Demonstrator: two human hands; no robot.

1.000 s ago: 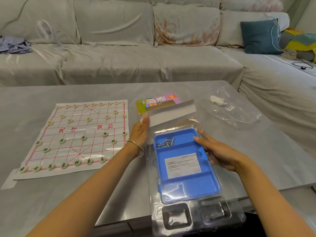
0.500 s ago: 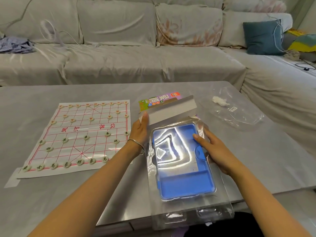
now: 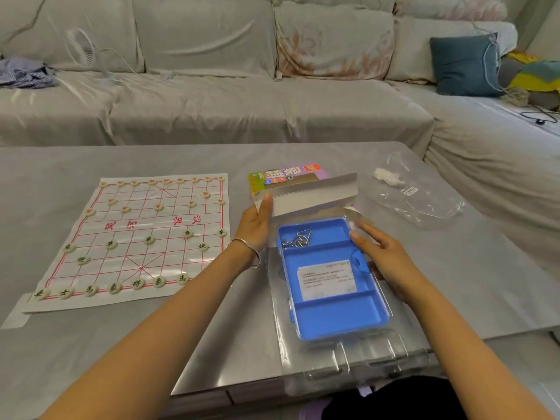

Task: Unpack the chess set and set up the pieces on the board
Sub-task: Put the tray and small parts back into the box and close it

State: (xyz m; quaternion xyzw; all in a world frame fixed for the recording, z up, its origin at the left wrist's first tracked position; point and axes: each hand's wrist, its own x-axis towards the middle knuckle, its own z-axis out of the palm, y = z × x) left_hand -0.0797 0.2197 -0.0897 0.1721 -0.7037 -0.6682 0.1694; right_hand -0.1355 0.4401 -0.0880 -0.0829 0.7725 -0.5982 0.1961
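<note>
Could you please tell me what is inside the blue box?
In the blue box, metal wire rings lie in the far compartment and a white printed slip in the middle one. Anything beneath the slip is hidden.

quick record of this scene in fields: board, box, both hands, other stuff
board: paper chess board, left on the table, pieces standing on both sides
box: blue tray in clear shell, metal rings in far compartment
left hand: thumb pinches the grey card flap
right hand: straight fingers on the tray's right side
other: clear bag, far right
</note>
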